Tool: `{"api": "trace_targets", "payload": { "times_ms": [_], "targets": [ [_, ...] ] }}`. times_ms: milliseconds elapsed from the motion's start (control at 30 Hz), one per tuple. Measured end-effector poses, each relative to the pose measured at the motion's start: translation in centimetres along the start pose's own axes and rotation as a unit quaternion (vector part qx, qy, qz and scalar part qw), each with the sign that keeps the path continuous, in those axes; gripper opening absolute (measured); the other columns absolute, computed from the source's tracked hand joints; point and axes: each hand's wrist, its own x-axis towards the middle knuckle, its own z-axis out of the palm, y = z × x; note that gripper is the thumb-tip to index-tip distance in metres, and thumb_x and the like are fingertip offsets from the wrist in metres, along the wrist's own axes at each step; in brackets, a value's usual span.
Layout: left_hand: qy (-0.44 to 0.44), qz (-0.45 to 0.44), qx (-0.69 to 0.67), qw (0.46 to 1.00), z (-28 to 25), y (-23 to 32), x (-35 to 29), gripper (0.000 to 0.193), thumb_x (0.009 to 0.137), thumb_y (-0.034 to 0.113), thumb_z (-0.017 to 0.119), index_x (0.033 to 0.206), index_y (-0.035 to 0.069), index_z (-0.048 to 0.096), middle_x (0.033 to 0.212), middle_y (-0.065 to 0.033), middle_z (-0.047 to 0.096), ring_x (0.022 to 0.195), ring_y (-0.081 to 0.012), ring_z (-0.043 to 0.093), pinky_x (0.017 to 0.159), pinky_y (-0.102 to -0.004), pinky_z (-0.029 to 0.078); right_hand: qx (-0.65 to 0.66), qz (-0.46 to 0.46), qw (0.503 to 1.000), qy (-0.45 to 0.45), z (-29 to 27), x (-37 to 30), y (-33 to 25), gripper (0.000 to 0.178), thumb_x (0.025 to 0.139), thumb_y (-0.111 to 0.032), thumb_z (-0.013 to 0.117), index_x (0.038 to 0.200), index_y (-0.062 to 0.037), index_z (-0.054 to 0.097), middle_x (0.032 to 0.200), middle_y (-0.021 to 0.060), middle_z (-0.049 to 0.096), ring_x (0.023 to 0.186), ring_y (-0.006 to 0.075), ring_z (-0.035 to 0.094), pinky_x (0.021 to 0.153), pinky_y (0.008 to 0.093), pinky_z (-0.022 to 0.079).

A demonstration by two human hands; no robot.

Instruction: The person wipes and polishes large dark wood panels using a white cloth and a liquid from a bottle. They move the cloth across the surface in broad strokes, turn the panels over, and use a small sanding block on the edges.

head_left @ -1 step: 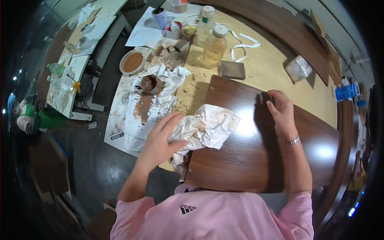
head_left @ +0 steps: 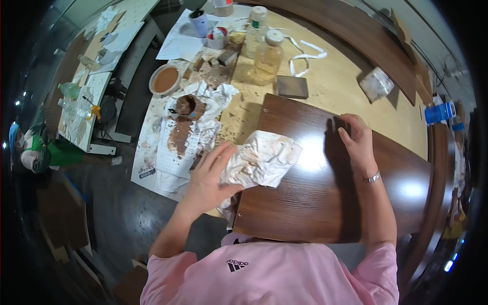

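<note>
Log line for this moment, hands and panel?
left hand: presses crumpled stained cloth on dark wood panel | right hand: grips panel's far edge

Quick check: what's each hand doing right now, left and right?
Left hand: gripping a crumpled stained cloth against the dark wood panel.
Right hand: holding the panel's far edge, nothing else in it.
</note>
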Motion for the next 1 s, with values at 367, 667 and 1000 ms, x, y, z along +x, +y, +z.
{"api": "trace_targets", "payload": {
  "times_ms": [367,667,1000],
  "targets": [
    [0.198,0.049,0.017,0.979,2.1,2.5,0.4,0.043,0.067,-0.009,0.066,0.109,0.001,0.069,0.095,-0.0114,0.06,0.085,-0.0273,0.061,0.076,-0.0305,0.051,-0.16,-0.064,0.98,0.099,1.5,-2.3,6.8,0.037,0.085,-0.021,0.071,0.115,-0.0017,0.064,0.116,0.0138,0.062,0.113,0.033,0.055,0.099,0.0427,0.041],
    [0.125,-0.006,0.192,0.973,9.9,3.1,-1.1,0.04,0.076,0.004,0.064,0.112,0.018,0.073,0.087,-0.007,0.058,0.076,-0.0274,0.061,0.065,-0.0395,0.05,-0.18,-0.069,0.976,0.096,1.9,-2.0,6.3,0.04,0.089,-0.036,0.066,0.112,-0.0035,0.064,0.112,0.0125,0.062,0.11,0.0321,0.054,0.098,0.0441,0.04],
    [0.11,0.006,0.246,0.963,12.2,7.5,-9.5,0.041,0.074,0.006,0.064,0.112,0.017,0.075,0.077,-0.0062,0.051,0.065,-0.0262,0.058,0.056,-0.0386,0.046,-0.2,-0.058,0.974,0.091,1.7,-2.1,6.2,0.046,0.086,-0.041,0.066,0.11,-0.0019,0.065,0.11,0.0138,0.062,0.109,0.031,0.055,0.097,0.044,0.042]
  ]
}}
